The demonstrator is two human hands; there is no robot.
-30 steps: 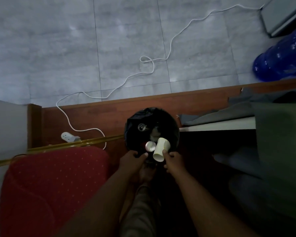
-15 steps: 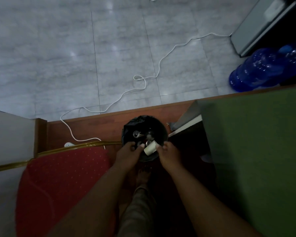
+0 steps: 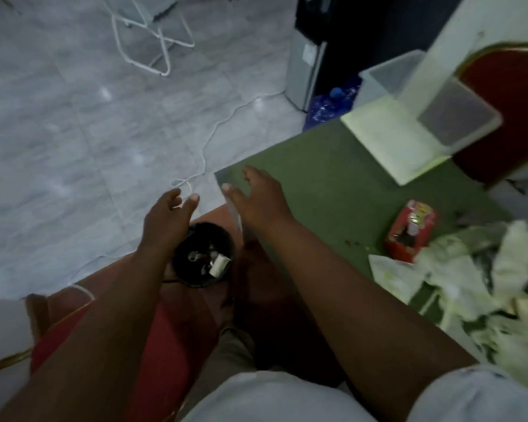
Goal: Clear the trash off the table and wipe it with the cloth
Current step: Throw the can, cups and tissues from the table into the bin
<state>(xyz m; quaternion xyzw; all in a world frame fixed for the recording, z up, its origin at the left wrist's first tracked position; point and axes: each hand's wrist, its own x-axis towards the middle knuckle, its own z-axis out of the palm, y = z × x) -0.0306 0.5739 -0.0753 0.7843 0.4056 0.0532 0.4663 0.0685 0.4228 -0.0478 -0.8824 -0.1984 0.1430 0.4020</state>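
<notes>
We're holding both hands out, fingers loose: left hand above the black bin, right hand over the table corner nearest it. White cup is lying in the bin. Crumpled white wrappers are lying along the table's near edge, w/ a red carton just beside them.

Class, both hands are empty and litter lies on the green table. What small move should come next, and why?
Probably reach the right hand to the red carton and grip it: that hand is open and empty, a white cup lies in the black bin, and the carton sits on the green table beside crumpled paper.
</notes>
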